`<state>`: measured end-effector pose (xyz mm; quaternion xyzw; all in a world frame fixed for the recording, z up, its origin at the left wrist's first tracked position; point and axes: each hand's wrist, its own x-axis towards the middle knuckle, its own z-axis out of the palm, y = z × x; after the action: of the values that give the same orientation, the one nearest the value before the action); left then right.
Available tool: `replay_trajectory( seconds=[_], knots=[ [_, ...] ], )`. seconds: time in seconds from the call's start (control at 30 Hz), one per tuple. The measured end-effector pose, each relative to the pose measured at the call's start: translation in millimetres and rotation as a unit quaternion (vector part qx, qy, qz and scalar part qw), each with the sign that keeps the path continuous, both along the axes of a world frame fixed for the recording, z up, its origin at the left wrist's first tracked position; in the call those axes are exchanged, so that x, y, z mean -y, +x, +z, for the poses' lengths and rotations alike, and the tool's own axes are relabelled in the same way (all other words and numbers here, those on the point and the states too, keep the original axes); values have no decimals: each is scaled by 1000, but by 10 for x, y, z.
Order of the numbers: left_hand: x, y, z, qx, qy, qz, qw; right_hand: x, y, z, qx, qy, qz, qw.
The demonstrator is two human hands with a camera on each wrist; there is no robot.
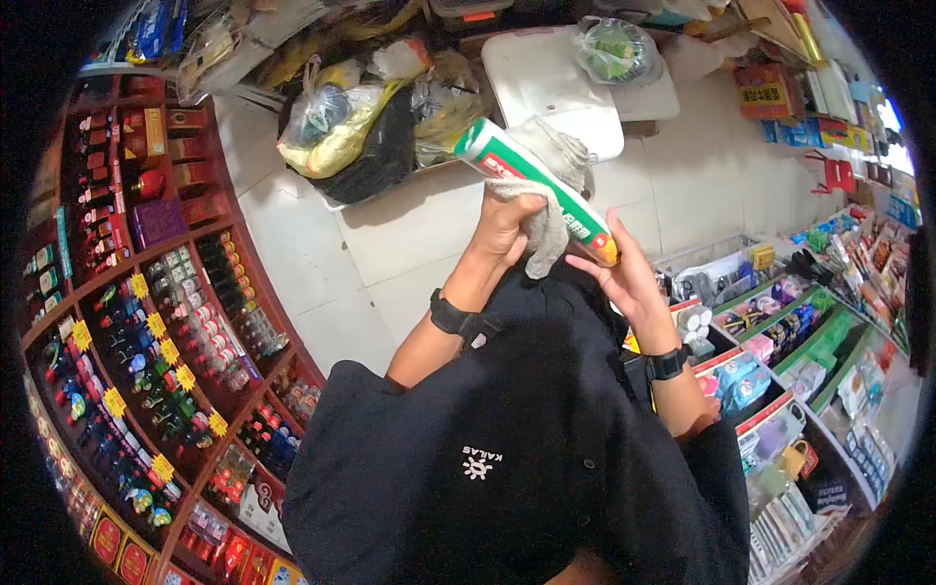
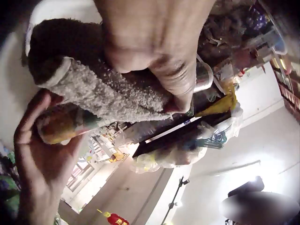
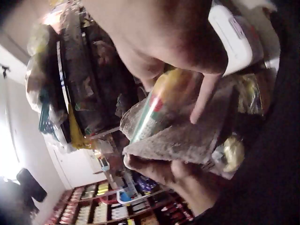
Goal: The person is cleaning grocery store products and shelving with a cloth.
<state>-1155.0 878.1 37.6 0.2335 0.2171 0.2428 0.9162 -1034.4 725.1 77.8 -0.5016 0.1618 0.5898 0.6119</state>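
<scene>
In the head view, a long green-and-white cylinder (image 1: 531, 180) with printed lettering and an orange-yellow end slants before my chest. My left hand (image 1: 502, 229) grips a grey terry cloth (image 1: 548, 244) folded around the middle of it. At the lower, orange end, my right hand (image 1: 636, 278) holds the cylinder between thumb and fingers. The left wrist view shows the cloth (image 2: 108, 93) bunched under the left hand, hiding much of the cylinder. From the right wrist, one finger lies straight along the cloth (image 3: 176, 143) beside the orange end (image 3: 176, 84).
Beyond the hands stand a white plastic lid or box (image 1: 546, 83) and a heap of bagged goods (image 1: 336, 122). Shelves of bottles (image 1: 146, 322) rise at left. Bins of packaged goods (image 1: 770, 331) line the right, with pale floor tiles (image 1: 341, 312) between.
</scene>
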Motion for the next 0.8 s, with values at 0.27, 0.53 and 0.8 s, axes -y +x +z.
replay_trajectory(
  seconds=[0.27, 0.53, 0.8],
  knots=[
    [-58, -33, -140, -24, -122, 59, 990, 97, 9, 113, 498, -116, 336, 791],
    [27, -142, -273, 54, -269, 44, 961, 238, 85, 303, 145, -46, 269, 951],
    [133, 8, -292, 36, -200, 50, 978, 271, 2, 145, 386, -109, 300, 865]
  ],
)
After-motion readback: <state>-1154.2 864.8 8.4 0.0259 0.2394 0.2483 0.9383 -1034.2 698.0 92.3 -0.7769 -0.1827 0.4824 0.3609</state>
